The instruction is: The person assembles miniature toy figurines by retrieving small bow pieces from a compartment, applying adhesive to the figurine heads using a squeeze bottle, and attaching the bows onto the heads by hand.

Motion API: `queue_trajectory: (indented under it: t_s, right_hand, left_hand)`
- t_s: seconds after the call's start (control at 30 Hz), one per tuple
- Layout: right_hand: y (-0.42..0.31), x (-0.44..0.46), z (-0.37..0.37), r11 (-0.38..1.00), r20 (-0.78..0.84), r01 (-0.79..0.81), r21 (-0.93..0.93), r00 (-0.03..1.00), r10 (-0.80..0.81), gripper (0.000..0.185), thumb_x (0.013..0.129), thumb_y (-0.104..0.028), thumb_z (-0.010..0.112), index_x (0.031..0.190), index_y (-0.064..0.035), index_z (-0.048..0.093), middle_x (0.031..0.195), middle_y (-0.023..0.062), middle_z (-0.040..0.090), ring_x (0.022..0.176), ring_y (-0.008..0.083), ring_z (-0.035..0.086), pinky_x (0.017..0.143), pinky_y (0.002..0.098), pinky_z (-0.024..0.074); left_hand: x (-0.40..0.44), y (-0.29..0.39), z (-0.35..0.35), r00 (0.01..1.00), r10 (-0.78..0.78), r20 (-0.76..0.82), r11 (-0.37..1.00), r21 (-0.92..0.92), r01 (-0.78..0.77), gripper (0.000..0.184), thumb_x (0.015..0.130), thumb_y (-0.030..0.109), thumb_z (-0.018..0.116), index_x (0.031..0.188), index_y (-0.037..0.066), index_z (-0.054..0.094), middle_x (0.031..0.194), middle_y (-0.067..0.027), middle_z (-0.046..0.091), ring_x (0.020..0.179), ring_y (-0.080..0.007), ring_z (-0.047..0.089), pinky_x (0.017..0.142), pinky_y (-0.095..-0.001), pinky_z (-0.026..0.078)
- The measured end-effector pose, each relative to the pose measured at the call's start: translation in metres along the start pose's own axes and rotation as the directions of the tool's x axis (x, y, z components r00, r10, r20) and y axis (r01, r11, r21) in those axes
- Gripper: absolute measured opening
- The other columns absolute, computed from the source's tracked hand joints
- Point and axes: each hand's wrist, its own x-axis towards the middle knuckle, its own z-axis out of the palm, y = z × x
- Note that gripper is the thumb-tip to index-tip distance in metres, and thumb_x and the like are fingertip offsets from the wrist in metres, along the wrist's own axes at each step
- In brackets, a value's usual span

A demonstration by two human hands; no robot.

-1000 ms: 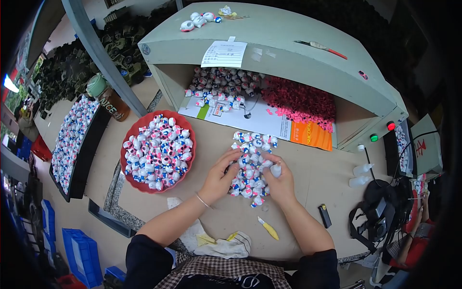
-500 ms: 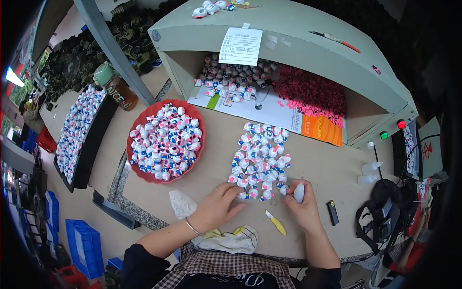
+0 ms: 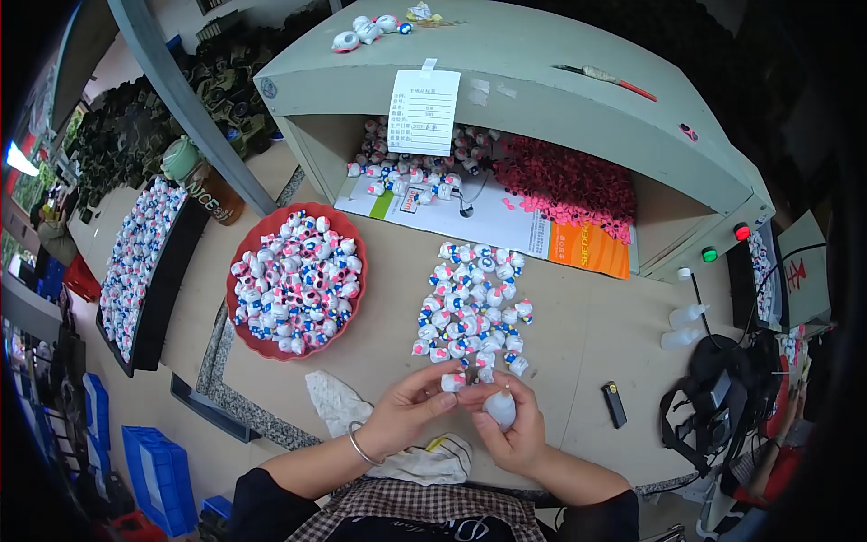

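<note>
My left hand [image 3: 411, 411] pinches a small white figurine [image 3: 452, 383] with pink on it, just below the patch of similar figurines [image 3: 474, 303] laid out on the table. Right beside it, my right hand [image 3: 519, 429] is wrapped round a small white bottle [image 3: 500, 409], its tip pointing up near the held figurine. The fingers of both hands meet or nearly meet. Left of the patch stands a red scalloped bowl [image 3: 358, 250] heaped with figurines. A cloth [image 3: 411, 463] lies partly behind my left wrist.
An open shelf [image 3: 560, 104] holds more figurines and pink pieces [image 3: 564, 181]. A black tray [image 3: 172, 280] of figurines and a jar [image 3: 212, 194] stand left. At right are a black-and-yellow object [image 3: 614, 405], small bottles [image 3: 682, 339] and a person in red [image 3: 763, 470].
My left hand has taken hold of a figurine, and my right hand has brought the bottle leftward to it. The figurines are more spread out than one second ago. The yellow knife is no longer visible.
</note>
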Motion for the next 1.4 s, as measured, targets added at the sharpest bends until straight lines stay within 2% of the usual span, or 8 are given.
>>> queue_trajectory:
  t_s: [0.13,0.23,0.33,0.43,0.53,0.83,1.23,1.4]
  right_hand:
    - [-0.013,0.006,0.001,0.944,-0.209,-0.180,0.276,0.948,0.241,0.041,0.084,0.002,0.045,0.121,-0.0008,0.029,0.104,0.0177,0.053,0.094,0.0213,0.057,0.069,0.0253,0.0502]
    - [-0.035,0.016,-0.027,0.918,-0.179,-0.396,-0.007,0.904,0.389,0.038,0.084,0.002,0.044,0.119,0.0003,0.028,0.097,0.0163,0.055,0.080,0.0179,0.060,0.058,0.0222,0.0503]
    - [-0.052,0.007,-0.053,0.898,-0.011,-0.440,-0.009,0.898,0.440,0.032,0.084,0.000,0.046,0.112,0.0026,0.032,0.089,0.0147,0.057,0.066,0.0142,0.059,0.053,0.0217,0.0489]
    - [-0.044,0.003,-0.037,0.895,-0.062,-0.401,0.193,0.906,0.419,0.025,0.083,-0.001,0.048,0.105,0.0039,0.038,0.081,0.0122,0.057,0.057,0.0109,0.055,0.049,0.0209,0.0470]
    - [-0.022,0.003,-0.028,0.897,-0.135,-0.398,0.193,0.895,0.426,0.020,0.082,-0.001,0.050,0.100,0.0025,0.041,0.088,0.0135,0.056,0.059,0.0106,0.055,0.049,0.0214,0.0479]
    - [0.000,-0.004,-0.020,0.970,-0.182,-0.005,-0.244,0.982,-0.041,0.022,0.081,-0.005,0.054,0.098,0.0026,0.041,0.091,0.0129,0.037,0.060,0.0131,0.053,0.046,0.0212,0.0472]
    - [0.012,-0.005,-0.025,0.881,-0.055,0.072,-0.468,0.992,-0.110,0.019,0.084,-0.007,0.046,0.097,0.0017,0.036,0.092,0.0114,0.033,0.058,0.0136,0.051,0.041,0.0219,0.0470]
    - [0.009,-0.003,-0.022,0.906,-0.086,0.048,-0.421,0.992,-0.093,0.018,0.084,-0.007,0.046,0.097,0.0015,0.036,0.091,0.0111,0.033,0.061,0.0132,0.051,0.041,0.0212,0.0473]
  left_hand:
    - [0.003,-0.003,-0.011,0.999,-0.030,-0.025,0.998,-0.063,0.028,0.038,0.085,0.005,0.049,0.123,0.007,0.041,0.114,-0.0094,0.051,0.100,-0.0162,0.052,0.080,-0.0245,0.043]
    - [0.006,-0.008,-0.019,0.999,-0.034,-0.029,0.998,-0.049,0.032,0.039,0.086,0.003,0.047,0.124,0.007,0.040,0.118,-0.0110,0.050,0.103,-0.0182,0.053,0.079,-0.0232,0.044]
    - [0.006,-0.007,-0.021,0.998,-0.041,-0.049,0.998,-0.044,0.038,0.038,0.086,0.002,0.047,0.123,0.006,0.041,0.117,-0.0103,0.051,0.102,-0.0178,0.053,0.077,-0.0221,0.045]
    - [0.006,0.001,-0.018,0.996,-0.052,-0.075,0.998,-0.025,0.050,0.038,0.085,0.003,0.048,0.122,0.006,0.042,0.115,-0.0107,0.052,0.101,-0.0176,0.054,0.076,-0.0220,0.045]
    - [0.006,-0.004,-0.022,0.995,-0.049,-0.089,0.998,-0.044,0.045,0.037,0.085,0.003,0.048,0.122,0.006,0.043,0.114,-0.0106,0.053,0.099,-0.0173,0.055,0.074,-0.0215,0.046]
    - [0.005,-0.006,-0.023,0.988,-0.108,-0.113,0.985,-0.145,0.091,0.038,0.085,0.004,0.050,0.122,0.007,0.043,0.115,-0.0116,0.053,0.099,-0.0179,0.056,0.073,-0.0200,0.048]
    - [0.005,-0.006,-0.022,0.985,-0.126,-0.120,0.984,-0.140,0.109,0.036,0.084,0.005,0.051,0.120,0.008,0.045,0.113,-0.0113,0.054,0.097,-0.0192,0.057,0.070,-0.0204,0.049]
    - [0.004,-0.006,-0.022,0.984,-0.126,-0.124,0.984,-0.141,0.108,0.036,0.084,0.005,0.051,0.120,0.008,0.045,0.111,-0.0111,0.055,0.097,-0.0198,0.057,0.069,-0.0206,0.049]
